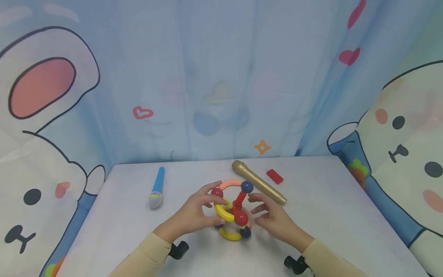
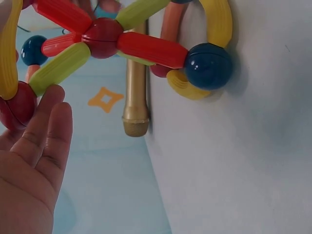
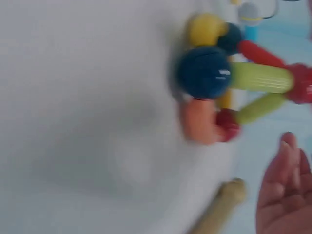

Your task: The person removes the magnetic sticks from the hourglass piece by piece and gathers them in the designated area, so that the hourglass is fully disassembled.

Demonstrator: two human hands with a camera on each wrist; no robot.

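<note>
A ball-and-rod toy structure [image 1: 238,207] stands on the white table, built of red and dark blue balls joined by straight red and green rods and curved yellow and orange ones. My left hand [image 1: 200,209] holds its left side, fingers at the upper red ball [image 2: 18,105] and the curved yellow rod [image 1: 223,211]. In the left wrist view the fingertips lie against that ball and a green rod [image 2: 61,68]; the thumb is out of sight there. To the right, my right hand [image 1: 275,219] hovers with loosely bent fingers, apart from the structure in the right wrist view.
A gold microphone [image 1: 259,182] lies behind the structure, slanting to the right. Beyond it is a small red block [image 1: 275,176]. A blue toy microphone [image 1: 157,188] with a grey head lies at the left. A printed blue curtain [image 1: 221,77] hangs behind the table [image 1: 332,215].
</note>
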